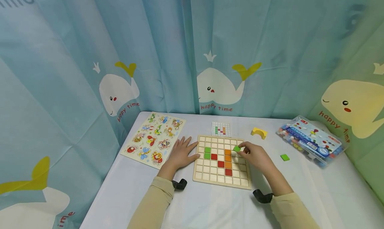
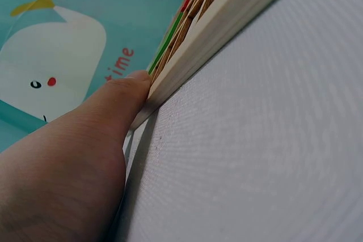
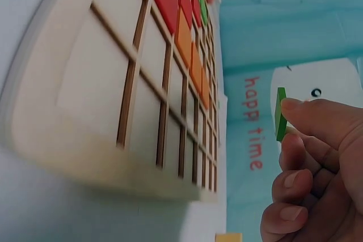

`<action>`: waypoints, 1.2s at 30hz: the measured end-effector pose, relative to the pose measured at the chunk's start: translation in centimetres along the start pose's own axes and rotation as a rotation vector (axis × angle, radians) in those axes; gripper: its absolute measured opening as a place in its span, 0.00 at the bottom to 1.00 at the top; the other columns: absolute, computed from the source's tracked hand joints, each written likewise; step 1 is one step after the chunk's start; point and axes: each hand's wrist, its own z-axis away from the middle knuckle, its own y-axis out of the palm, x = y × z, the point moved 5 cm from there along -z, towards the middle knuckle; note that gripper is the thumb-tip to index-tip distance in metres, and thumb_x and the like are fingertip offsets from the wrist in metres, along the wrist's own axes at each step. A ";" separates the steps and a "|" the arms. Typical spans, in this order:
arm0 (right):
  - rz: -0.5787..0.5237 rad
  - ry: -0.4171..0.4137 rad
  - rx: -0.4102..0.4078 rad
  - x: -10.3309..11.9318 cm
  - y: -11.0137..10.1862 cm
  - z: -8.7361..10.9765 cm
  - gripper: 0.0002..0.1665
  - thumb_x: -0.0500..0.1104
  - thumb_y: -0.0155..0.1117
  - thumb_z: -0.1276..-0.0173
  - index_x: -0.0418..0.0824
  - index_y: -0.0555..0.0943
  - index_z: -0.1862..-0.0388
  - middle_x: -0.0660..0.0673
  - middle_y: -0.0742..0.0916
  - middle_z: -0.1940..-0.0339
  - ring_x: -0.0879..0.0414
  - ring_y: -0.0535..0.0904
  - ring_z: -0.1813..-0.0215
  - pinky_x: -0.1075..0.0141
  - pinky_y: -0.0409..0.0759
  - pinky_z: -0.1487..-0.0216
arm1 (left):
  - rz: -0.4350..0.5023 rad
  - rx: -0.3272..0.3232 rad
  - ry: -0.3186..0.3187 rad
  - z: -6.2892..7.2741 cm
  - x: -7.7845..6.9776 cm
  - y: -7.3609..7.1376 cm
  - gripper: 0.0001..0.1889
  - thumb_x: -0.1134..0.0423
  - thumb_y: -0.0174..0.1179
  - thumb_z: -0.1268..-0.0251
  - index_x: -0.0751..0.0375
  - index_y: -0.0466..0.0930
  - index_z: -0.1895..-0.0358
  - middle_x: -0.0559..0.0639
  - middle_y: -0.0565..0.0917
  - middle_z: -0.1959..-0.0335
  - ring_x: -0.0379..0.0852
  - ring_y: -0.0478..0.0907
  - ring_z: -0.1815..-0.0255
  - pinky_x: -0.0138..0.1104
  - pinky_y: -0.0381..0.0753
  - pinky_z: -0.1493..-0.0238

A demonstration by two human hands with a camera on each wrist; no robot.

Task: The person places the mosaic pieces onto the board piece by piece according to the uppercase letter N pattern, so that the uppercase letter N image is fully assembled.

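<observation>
A wooden grid board (image 1: 210,176) lies on the table with red, orange and green square tiles in some of its cells. My right hand (image 1: 257,157) pinches a green tile (image 3: 281,114) between thumb and fingertips, over the upper right part of the board. In the right wrist view the tile stands on edge, apart from the grid. At the board's left edge rests my left hand (image 1: 181,153), its fingers spread and straight, the thumb (image 2: 133,86) touching the wooden rim. Behind the board is a small pattern card (image 1: 221,129) printed with coloured squares.
An insect picture puzzle board (image 1: 153,139) lies at the left, partly beneath the left hand. On the right are a loose green tile (image 1: 285,157), a yellow arch block (image 1: 259,132) and a clear plastic box (image 1: 312,139) with a printed lid. A curtain hangs behind the table.
</observation>
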 end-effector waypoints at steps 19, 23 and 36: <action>-0.023 -0.082 0.079 3.9 3.2 -0.4 0.17 0.46 0.67 0.32 0.42 0.81 0.47 0.50 0.80 0.73 0.57 0.72 0.71 0.66 0.72 0.72 | 0.016 -0.004 0.007 0.1 -0.1 -0.3 0.36 0.29 0.45 0.32 0.35 0.58 0.23 0.50 0.54 0.19 0.58 0.45 0.18 0.54 0.42 0.19; -0.027 -0.109 0.086 4.7 3.8 -0.3 0.17 0.46 0.68 0.32 0.42 0.81 0.47 0.50 0.80 0.73 0.57 0.71 0.72 0.66 0.72 0.72 | 0.016 -0.001 0.005 0.1 -0.1 -0.2 0.36 0.29 0.45 0.32 0.35 0.58 0.23 0.50 0.54 0.19 0.58 0.44 0.18 0.54 0.42 0.19; -0.050 -0.146 0.139 6.4 6.0 -0.2 0.15 0.48 0.66 0.31 0.47 0.81 0.47 0.54 0.80 0.75 0.59 0.72 0.77 0.67 0.71 0.76 | 0.016 -0.014 0.016 0.1 -0.1 -0.3 0.36 0.30 0.45 0.31 0.36 0.58 0.23 0.51 0.54 0.19 0.60 0.45 0.18 0.55 0.42 0.20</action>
